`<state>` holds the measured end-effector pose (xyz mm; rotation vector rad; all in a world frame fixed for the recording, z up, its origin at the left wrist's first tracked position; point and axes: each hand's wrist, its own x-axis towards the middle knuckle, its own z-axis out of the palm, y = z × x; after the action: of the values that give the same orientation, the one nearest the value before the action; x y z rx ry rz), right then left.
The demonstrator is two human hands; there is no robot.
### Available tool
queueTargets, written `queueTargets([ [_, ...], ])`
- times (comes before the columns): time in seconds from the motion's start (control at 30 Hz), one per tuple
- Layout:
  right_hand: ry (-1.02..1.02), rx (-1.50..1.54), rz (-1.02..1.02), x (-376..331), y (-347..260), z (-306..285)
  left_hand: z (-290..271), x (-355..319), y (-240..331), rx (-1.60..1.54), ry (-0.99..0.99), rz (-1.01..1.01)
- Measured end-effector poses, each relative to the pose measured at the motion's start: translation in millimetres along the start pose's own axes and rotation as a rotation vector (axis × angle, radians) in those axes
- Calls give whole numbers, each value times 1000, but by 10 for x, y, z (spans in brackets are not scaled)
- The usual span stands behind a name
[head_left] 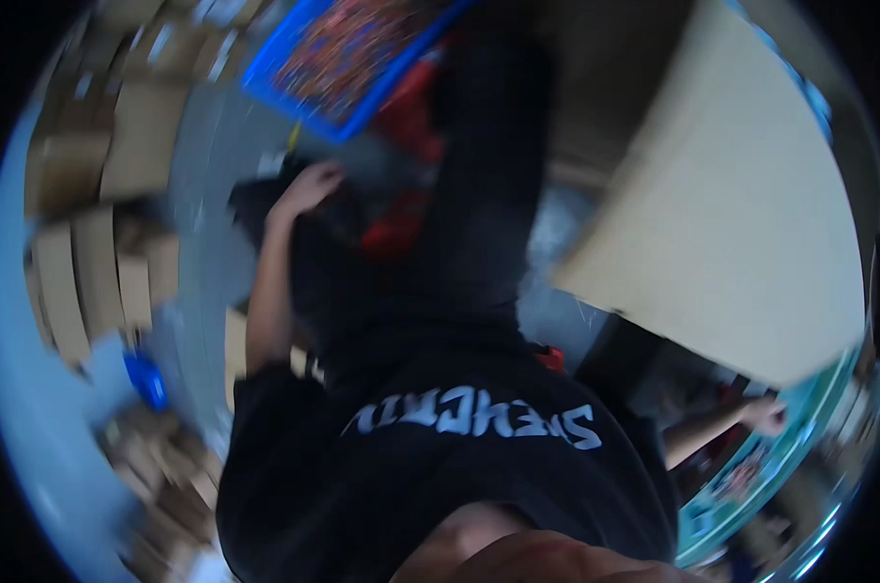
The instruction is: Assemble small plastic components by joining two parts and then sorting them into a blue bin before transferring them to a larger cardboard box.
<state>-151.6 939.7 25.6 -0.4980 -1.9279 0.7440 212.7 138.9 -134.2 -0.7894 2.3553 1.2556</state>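
Observation:
My left hand (313, 188) hangs above my left thigh, bent at the wrist and below the blue tray (341, 130). The tray is piled with many small reddish and orange pieces, too blurred to name. Out to the right, my right hand (765, 416) is next to a long green tray (829, 398), near the corner of a pale tabletop (741, 214). Whether that hand touches the tray, I cannot tell. Motion smears the fingers of both hands, and no held object can be made out.
Stacks of brown cardboard boxes (137, 146) line the left side. A small blue object (146, 379) lies among them. Something red (396, 225) shows by my legs. Clear plastic wrapping (559, 238) lies beside the tabletop's edge. Small reddish pieces (741, 474) are in the green tray.

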Motion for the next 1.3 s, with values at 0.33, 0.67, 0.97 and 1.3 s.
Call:
queueTargets([
  [0.33, -1447, 244, 33, -3907, -1614, -242, -105, -915, -537, -701, 876, -23],
  [0.67, -1247, -34, 70, -4284, -3486, 309, 2232, -500, -1918, -1009, 597, -600],
  [0.97, -1196, -308, -148, -4216, -3478, 633, 4452, 62, -3428, -853, -66, -384],
  [1.3, -1243, -199, -97, -4351, -3895, 522, 4276, 879, -1679, -854, -223, -522],
])
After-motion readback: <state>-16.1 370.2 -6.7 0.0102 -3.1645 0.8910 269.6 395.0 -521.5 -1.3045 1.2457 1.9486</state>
